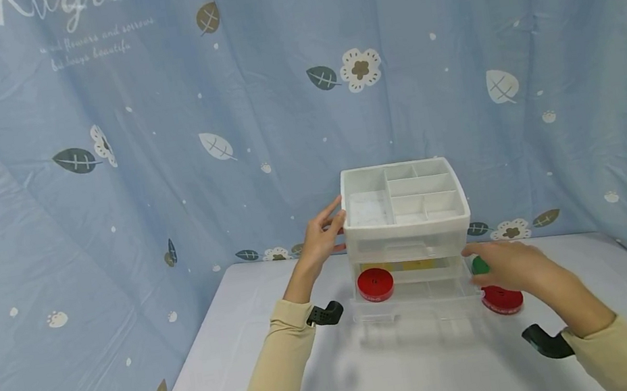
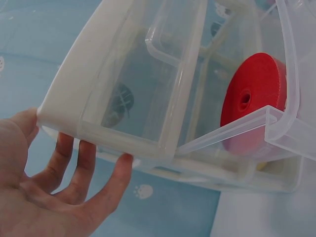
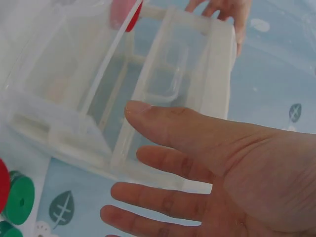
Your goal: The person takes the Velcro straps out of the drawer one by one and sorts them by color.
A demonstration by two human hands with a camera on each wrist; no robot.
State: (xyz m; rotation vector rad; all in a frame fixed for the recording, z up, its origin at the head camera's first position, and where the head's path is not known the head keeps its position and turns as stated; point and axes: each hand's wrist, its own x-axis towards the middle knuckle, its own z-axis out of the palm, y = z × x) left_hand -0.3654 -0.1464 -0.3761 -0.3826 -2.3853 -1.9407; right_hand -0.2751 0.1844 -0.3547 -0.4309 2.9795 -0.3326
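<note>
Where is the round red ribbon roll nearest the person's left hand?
In the head view, the roll sits in the left end of the pulled-out clear plastic drawer, below the white plastic compartmented top and right of the left hand.

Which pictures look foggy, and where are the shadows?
Head view: soft grey shadows on the white table in front of the drawer unit; right wrist view: the clear drawer looks hazy, its edges soft; left wrist view: rather dim, with the red roll strong in colour on top but pale and foggy where it shows through the clear drawer.
</note>
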